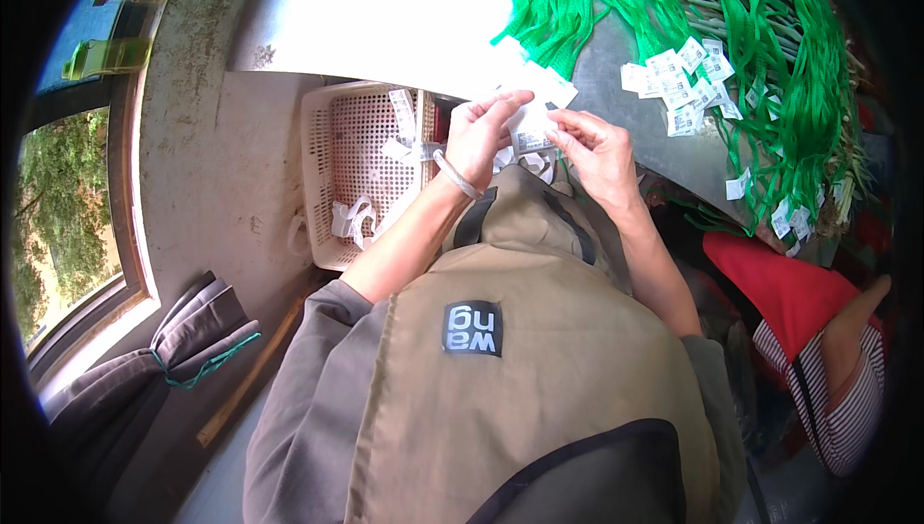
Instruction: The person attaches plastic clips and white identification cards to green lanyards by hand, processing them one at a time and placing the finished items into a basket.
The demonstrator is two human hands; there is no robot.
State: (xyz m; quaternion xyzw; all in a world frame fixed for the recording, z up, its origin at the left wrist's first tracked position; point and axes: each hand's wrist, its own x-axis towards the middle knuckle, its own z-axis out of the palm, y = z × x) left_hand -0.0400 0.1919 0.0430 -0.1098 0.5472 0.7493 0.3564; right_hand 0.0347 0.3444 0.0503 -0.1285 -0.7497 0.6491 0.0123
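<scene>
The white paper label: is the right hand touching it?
Touching. The head view shows the right hand pinching the edge of the white paper label, while the left hand grips its other side.

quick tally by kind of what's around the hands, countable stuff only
white perforated plastic basket: 1
silver bangle on the left wrist: 1
hands, left and right, pinching white paper labels: 2
heap of green cords: 1
total: 5
</scene>
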